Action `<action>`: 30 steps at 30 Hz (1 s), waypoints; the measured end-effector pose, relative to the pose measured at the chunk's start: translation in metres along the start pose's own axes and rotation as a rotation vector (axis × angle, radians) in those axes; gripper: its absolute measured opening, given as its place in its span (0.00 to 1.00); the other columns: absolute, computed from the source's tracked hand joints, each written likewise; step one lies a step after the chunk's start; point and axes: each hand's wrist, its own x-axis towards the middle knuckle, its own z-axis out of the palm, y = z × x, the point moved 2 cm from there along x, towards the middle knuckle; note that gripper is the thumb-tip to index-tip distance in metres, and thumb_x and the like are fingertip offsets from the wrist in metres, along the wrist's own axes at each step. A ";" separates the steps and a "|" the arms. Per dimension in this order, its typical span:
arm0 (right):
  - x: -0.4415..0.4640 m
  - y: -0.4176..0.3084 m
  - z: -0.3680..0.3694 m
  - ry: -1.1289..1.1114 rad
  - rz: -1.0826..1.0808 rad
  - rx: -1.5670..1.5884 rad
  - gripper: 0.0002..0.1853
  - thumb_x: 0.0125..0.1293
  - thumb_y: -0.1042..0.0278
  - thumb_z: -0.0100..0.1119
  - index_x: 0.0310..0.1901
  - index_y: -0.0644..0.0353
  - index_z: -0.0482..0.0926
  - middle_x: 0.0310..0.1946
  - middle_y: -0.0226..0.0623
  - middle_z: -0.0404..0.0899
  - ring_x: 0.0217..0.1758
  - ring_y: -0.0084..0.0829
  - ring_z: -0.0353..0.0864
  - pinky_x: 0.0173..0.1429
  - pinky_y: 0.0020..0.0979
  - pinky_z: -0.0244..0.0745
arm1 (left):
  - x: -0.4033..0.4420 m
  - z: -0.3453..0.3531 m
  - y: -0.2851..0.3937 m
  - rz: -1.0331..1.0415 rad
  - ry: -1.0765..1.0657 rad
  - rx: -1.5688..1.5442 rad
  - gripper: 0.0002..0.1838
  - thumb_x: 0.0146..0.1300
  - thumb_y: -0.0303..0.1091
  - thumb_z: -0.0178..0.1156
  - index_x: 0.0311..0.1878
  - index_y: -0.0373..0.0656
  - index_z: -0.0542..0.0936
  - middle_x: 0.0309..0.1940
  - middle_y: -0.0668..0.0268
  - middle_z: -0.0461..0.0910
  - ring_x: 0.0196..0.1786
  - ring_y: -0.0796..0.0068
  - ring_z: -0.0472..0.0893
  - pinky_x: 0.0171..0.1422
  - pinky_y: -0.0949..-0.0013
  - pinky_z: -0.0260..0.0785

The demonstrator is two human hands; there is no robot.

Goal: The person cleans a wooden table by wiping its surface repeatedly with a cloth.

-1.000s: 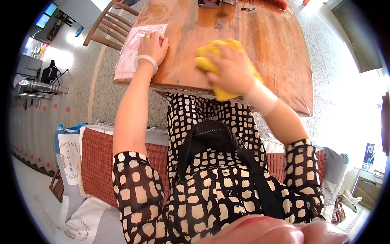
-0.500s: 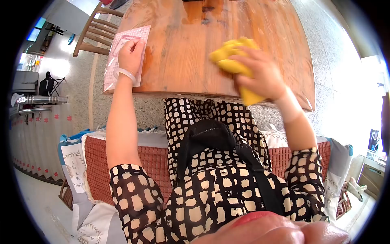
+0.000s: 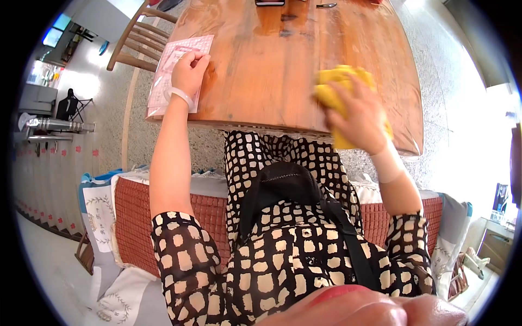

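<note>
A yellow cloth (image 3: pixel 346 76) lies under my right hand (image 3: pixel 356 114), pressed on the right front part of the wooden table (image 3: pixel 261 76). The fingers of that hand are on the cloth, and part of it hangs over the front edge. My left hand (image 3: pixel 190 70), its fingers curled closed, rests on a pink-and-white patterned sheet (image 3: pixel 163 84) at the table's left edge. Whether those fingers pinch anything is hidden. A clear covering lies over the tabletop.
A wooden chair (image 3: pixel 142 41) stands left of the table. Near the far edge lie a dark-framed object (image 3: pixel 270 2) and a small metallic item (image 3: pixel 327 5). Behind me is a bench with reddish-brown matting (image 3: pixel 133 217). A folding stool (image 3: pixel 68 106) is farther left.
My right hand and the yellow cloth have moved right along the table. My left hand has curled its fingers and stays on the patterned sheet. The view has shifted slightly.
</note>
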 end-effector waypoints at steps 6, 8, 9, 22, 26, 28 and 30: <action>0.066 -0.096 0.030 -0.022 -0.334 0.236 0.23 0.56 0.52 0.59 0.54 0.46 0.79 0.61 0.44 0.69 0.64 0.46 0.68 0.67 0.48 0.61 | -0.002 -0.002 0.004 0.014 -0.013 -0.002 0.11 0.61 0.39 0.63 0.37 0.40 0.83 0.30 0.67 0.80 0.31 0.78 0.76 0.40 0.73 0.69; 0.098 -0.103 0.046 -0.054 -0.347 0.234 0.23 0.57 0.49 0.58 0.54 0.46 0.79 0.61 0.42 0.70 0.65 0.44 0.68 0.68 0.47 0.60 | -0.001 0.000 0.001 0.011 -0.012 -0.032 0.10 0.61 0.37 0.62 0.38 0.40 0.82 0.30 0.68 0.80 0.31 0.79 0.76 0.40 0.73 0.69; 0.113 -0.100 0.052 -0.070 -0.354 0.235 0.24 0.58 0.47 0.57 0.54 0.45 0.79 0.61 0.41 0.70 0.65 0.43 0.68 0.68 0.47 0.60 | -0.001 0.001 -0.003 0.013 -0.011 -0.047 0.10 0.62 0.37 0.62 0.38 0.40 0.82 0.30 0.68 0.81 0.32 0.80 0.76 0.39 0.74 0.69; 0.111 0.153 0.026 -0.126 0.440 0.072 0.31 0.61 0.43 0.49 0.66 0.44 0.70 0.67 0.38 0.66 0.69 0.39 0.65 0.69 0.43 0.62 | -0.075 -0.058 0.152 0.428 -0.083 -0.823 0.08 0.67 0.34 0.54 0.38 0.41 0.78 0.38 0.63 0.79 0.37 0.71 0.74 0.43 0.68 0.64; 0.087 0.160 0.026 -0.009 0.423 -0.047 0.30 0.61 0.44 0.48 0.65 0.40 0.71 0.67 0.31 0.66 0.70 0.37 0.64 0.71 0.42 0.58 | -0.120 -0.046 0.217 0.818 -0.627 -0.961 0.13 0.62 0.47 0.63 0.30 0.48 0.81 0.35 0.69 0.82 0.36 0.75 0.77 0.37 0.71 0.61; 0.085 0.148 0.024 -0.001 0.452 -0.101 0.30 0.60 0.44 0.48 0.64 0.40 0.71 0.67 0.30 0.66 0.71 0.36 0.62 0.71 0.42 0.58 | -0.136 -0.033 0.234 0.860 -0.707 -1.023 0.20 0.62 0.53 0.62 0.30 0.43 0.82 0.32 0.66 0.83 0.33 0.73 0.77 0.37 0.69 0.61; 0.088 0.146 0.027 -0.005 0.476 -0.133 0.30 0.60 0.44 0.48 0.64 0.40 0.71 0.67 0.30 0.66 0.71 0.36 0.62 0.71 0.42 0.58 | -0.146 -0.025 0.243 0.814 -0.798 -1.103 0.23 0.63 0.55 0.61 0.30 0.41 0.81 0.32 0.65 0.82 0.31 0.71 0.76 0.36 0.67 0.62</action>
